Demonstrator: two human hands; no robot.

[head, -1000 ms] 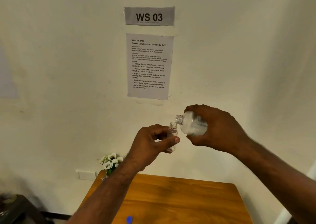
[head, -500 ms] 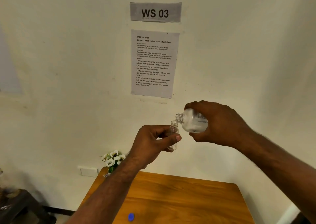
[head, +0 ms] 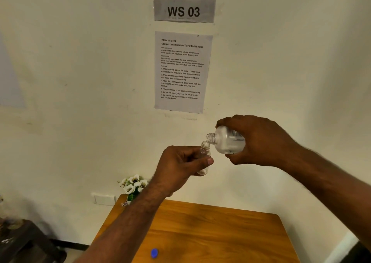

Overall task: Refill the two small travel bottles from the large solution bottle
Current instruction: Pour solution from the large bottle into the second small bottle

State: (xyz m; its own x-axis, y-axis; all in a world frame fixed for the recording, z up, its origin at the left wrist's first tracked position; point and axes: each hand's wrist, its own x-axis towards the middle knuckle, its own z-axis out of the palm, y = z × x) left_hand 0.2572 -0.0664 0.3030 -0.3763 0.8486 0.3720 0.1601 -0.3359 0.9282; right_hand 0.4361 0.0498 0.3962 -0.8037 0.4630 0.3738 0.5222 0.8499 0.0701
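- the small travel bottle [head: 205,153] is pinched upright between the thumb and curled fingers of the left hand [head: 180,167], held in the air above the far part of the wooden table [head: 220,234].
- the large solution bottle [head: 227,140] is clasped around its body by the right hand [head: 259,140], tipped almost onto its side, with its open neck pointing left and sitting just above and to the right of the small bottle's open mouth.
- whether liquid is passing between the two mouths cannot be told; the small bottle looks mostly clear.
- for a clean pour, the large neck is best brought directly over the small mouth, nearly touching its rim, and tilted slowly, since the opening below is narrow and a fast tilt would likely spill onto the table.
- the small bottle should be kept vertical and steady, and its level watched so it is not overfilled.
- open air lies all round both hands; the wall [head: 80,82] is behind them, with a printed sheet [head: 182,71] above.
- a blue cap [head: 154,253] lies near the table's left near edge, and a small pot of flowers [head: 133,184] stands at its far left corner.
- a second travel bottle is not seen.
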